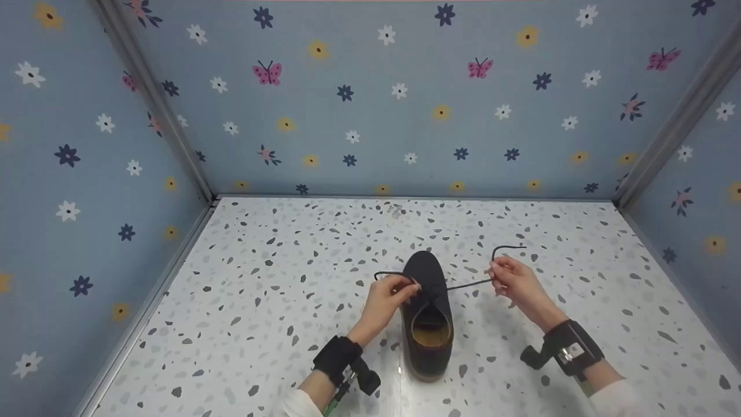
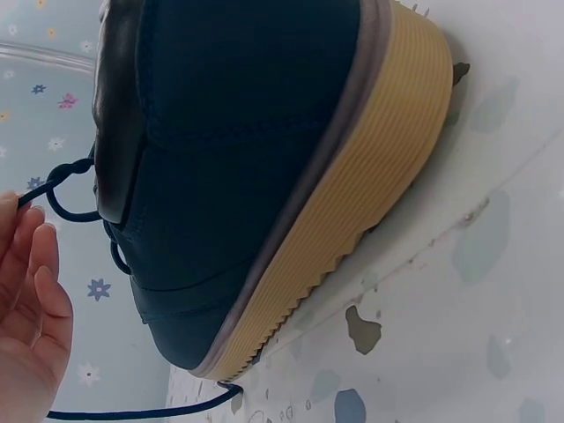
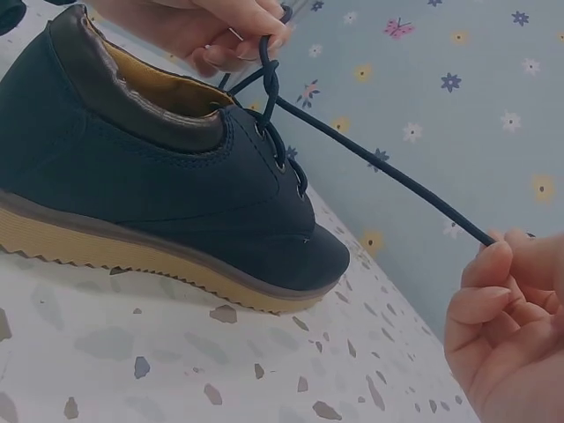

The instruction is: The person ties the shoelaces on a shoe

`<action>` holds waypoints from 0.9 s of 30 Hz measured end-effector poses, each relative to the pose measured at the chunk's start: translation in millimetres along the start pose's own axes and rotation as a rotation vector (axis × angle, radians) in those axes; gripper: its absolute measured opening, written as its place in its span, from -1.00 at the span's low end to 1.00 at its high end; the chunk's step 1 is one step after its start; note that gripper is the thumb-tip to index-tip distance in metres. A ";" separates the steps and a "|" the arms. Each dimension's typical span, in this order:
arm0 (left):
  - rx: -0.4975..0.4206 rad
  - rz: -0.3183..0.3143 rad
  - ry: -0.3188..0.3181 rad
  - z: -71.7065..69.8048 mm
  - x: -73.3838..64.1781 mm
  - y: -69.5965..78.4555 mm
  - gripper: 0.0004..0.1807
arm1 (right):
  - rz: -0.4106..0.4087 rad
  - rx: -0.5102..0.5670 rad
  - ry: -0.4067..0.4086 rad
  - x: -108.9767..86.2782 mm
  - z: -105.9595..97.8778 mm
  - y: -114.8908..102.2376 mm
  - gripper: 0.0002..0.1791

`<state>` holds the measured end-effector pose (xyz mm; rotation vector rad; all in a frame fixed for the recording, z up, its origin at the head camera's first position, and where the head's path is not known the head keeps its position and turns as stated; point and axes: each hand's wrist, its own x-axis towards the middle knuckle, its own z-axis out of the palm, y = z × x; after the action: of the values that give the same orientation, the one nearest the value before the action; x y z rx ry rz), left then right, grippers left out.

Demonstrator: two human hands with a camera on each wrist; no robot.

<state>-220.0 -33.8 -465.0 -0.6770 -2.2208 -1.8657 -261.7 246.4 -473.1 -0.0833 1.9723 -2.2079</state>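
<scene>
A dark blue shoe point(image 1: 427, 359) with a tan ridged sole point(image 2: 379, 159) stands on the speckled tabletop, toe pointing away from me. Over its tongue and eyelets, my left hand point(image 1: 389, 298) pinches one part of the dark shoelace point(image 3: 379, 163) between thumb and fingers. Off to the right of the shoe, my right hand point(image 1: 521, 286) pinches the other lace, its loose end curling up beyond the fingers. Between the hands that lace runs straight. Just above the top eyelets, in the right wrist view, the laces cross in a twist point(image 3: 270, 81).
Flowered blue panels point(image 1: 370, 116) enclose the back and both sides, joined by grey metal posts point(image 1: 156, 98). The white speckled tabletop point(image 1: 278, 324) extends around the shoe. Each wrist wears a black strap point(image 1: 573, 347) with a camera.
</scene>
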 end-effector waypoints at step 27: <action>-0.071 -0.098 0.005 -1.5 -3.6 -6.9 -0.82 | 0.073 0.007 0.163 -13.6 -23.4 -1.4 -0.65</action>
<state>-220.1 -36.9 -472.3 -0.5831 -2.2317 -1.9990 -252.2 271.8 -473.4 0.1724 2.0139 -2.2389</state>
